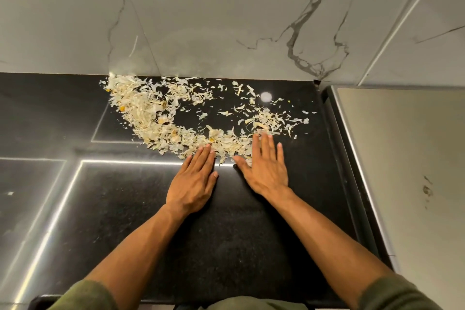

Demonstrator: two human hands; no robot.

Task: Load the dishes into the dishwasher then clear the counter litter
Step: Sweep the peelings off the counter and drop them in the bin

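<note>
A spread of pale, papery peel litter lies on the black stone counter, thickest at the left and curving along the near side toward the right. My left hand lies flat on the counter, fingers straight, its fingertips touching the near edge of the litter. Flat as well, my right hand has its fingers spread, the fingertips reaching into the scraps at the right end of the pile. Neither hand holds anything. No dishes or dishwasher are in view.
A grey marble-look wall rises directly behind the litter. The counter's right edge drops off beside a beige panel. Bright light strips reflect on the counter at the left.
</note>
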